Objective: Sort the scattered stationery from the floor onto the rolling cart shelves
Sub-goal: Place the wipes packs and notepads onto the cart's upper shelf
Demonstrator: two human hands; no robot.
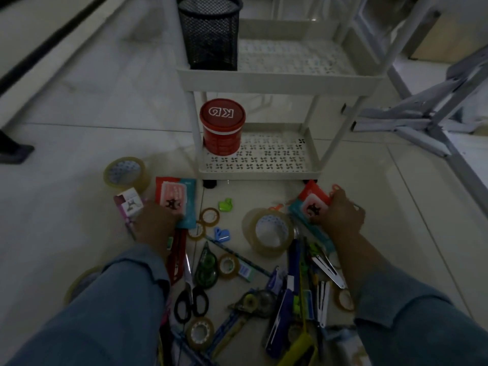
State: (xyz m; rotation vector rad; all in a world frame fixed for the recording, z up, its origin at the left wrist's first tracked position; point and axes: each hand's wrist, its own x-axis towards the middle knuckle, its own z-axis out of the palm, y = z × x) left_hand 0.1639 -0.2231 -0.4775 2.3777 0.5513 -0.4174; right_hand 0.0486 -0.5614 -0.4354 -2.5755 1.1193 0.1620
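Two matching red-and-teal packets in play. Right packet [314, 206] is tilted, down by the floor [66, 159] just in front of the cart [280, 80]; on the tiles or a touch above them, can't tell. Right hand [340, 216] has it: fingers curled over its right edge, thumb at the lower edge, a firm grip. Left packet [174, 196] lies flat on the floor, left of the cart's front corner. Left hand [155, 220] covers its lower-left corner, but it's too dim & blurred to say whether those fingers pinch or just press. Both arms are in blue denim sleeves.

Btwn the hands there's a green clip [225, 203], a blue clip [220, 232] and small tape rolls [210, 216] at the left packet's lower-right corner. A big tape roll [272, 231] sits on its side just beside the right packet. A second big roll [126, 171] is up-left of the left packet, w/ a small white box [129, 203] next to the left hand.

Nearer the person: black-handled scissors [191, 299], a green correction-tape dispenser [207, 268], and a heap of pens & rulers [298, 299] under the right forearm.

The cart is white w/ perforated shelves. On the lower shelf, front-left corner, stands a red tub [222, 133], "KD" on its lid. On the upper shelf, front-left corner, stands a black mesh cup [210, 33], upright.
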